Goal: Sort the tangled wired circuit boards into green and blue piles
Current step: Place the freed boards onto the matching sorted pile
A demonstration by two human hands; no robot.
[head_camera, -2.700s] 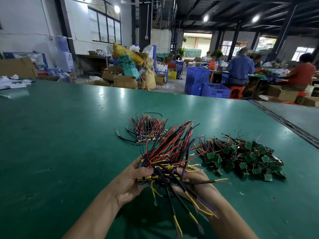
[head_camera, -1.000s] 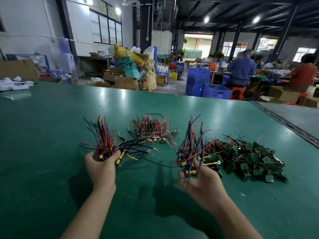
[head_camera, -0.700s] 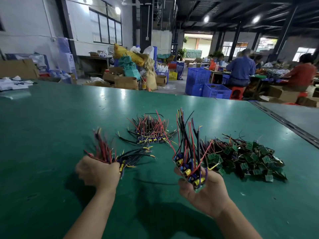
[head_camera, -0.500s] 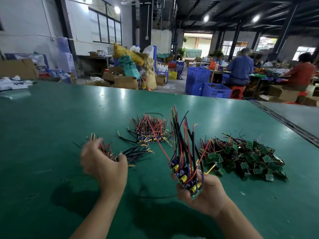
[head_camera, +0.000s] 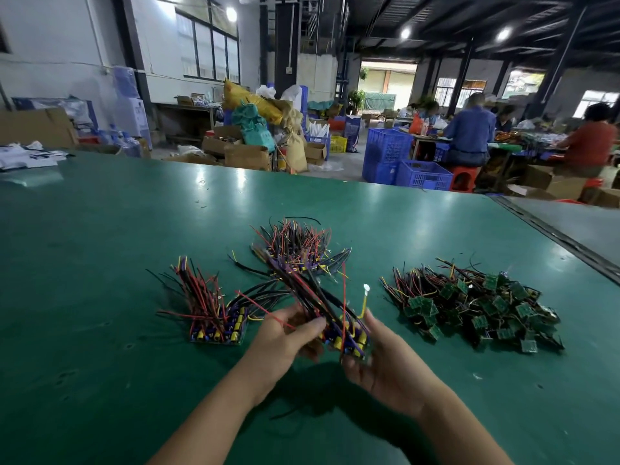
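Observation:
A bundle of blue boards with red, black and yellow wires [head_camera: 339, 317] sits between both hands above the green table [head_camera: 100, 246]. My right hand [head_camera: 385, 360] holds its board end from below. My left hand [head_camera: 285, 333] grips its wires from the left. A second blue-board bundle [head_camera: 214, 317] lies on the table to the left, touched by neither hand. Farther back lies a pile of blue boards [head_camera: 295, 250]. A pile of green boards [head_camera: 479, 307] lies at the right.
A seam and a second table surface [head_camera: 577, 226] run along the right. White papers [head_camera: 23, 159] lie at the far left edge. Beyond the table are blue crates [head_camera: 402, 166], cardboard boxes and seated people at work.
My left hand set its bundle down on the table at the left and moved right onto the wires of the bundle in my right hand, which has tilted to the left.

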